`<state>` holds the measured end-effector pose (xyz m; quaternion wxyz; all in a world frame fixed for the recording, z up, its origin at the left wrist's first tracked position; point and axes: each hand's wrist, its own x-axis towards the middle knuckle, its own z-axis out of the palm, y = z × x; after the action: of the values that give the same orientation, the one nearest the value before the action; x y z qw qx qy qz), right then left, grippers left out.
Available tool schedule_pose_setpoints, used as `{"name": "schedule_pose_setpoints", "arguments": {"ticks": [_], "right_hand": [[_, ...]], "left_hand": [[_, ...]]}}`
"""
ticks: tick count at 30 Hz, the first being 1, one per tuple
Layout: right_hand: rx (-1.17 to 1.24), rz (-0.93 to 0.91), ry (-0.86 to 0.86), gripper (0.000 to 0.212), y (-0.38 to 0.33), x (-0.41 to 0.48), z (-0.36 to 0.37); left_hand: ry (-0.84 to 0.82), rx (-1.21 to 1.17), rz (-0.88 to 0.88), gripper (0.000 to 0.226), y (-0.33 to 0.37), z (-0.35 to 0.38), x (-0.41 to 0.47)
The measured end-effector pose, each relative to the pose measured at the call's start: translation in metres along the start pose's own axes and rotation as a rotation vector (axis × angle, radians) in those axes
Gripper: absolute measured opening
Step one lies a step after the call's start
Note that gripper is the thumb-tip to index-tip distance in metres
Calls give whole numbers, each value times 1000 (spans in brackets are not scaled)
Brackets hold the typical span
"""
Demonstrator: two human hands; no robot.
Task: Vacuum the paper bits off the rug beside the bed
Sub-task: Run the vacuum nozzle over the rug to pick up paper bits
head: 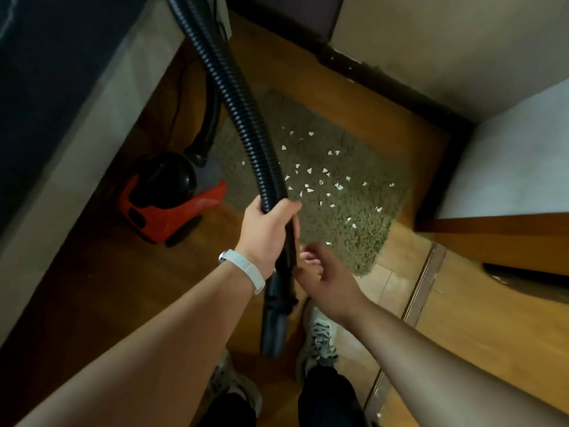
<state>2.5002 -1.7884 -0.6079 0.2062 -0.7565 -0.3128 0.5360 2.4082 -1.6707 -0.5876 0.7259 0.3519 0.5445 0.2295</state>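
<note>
A shaggy olive rug (351, 229) lies on the wooden floor, strewn with several white paper bits (323, 180). A red and black vacuum cleaner (166, 208) stands left of the rug. Its ribbed black hose (243, 124) arcs up out of view and comes down into my left hand (268, 229), which grips it just above the smooth black nozzle (275, 325). The nozzle points down toward my shoes, off the rug. My right hand (323, 278) hovers beside the hose with loosely bent fingers, holding nothing.
The bed (55, 97) runs along the left side. A white cabinet (508, 167) with a wooden edge stands at the right. A dark baseboard (385, 84) and wall bound the far side. My two shoes (318, 337) are on the floor below.
</note>
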Motion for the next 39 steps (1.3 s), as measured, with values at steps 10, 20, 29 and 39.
{"name": "schedule_pose_setpoints", "arguments": {"ticks": [10,20,29,39], "right_hand": [[-40,-20,23,20,-14,21,-23],[-515,-142,11,23,-17,31,-69],[-772,-391,102,17,-19,32,-97],[128,203,319,43,-23,19,-84]], "left_hand": [[45,-124,-42,16,38,30,-17],[-13,1440,1002,42,118,-9,-46],[-672,1764,-161,36,89,1,-3],[-346,1581,162,31,22,5,-33]]}}
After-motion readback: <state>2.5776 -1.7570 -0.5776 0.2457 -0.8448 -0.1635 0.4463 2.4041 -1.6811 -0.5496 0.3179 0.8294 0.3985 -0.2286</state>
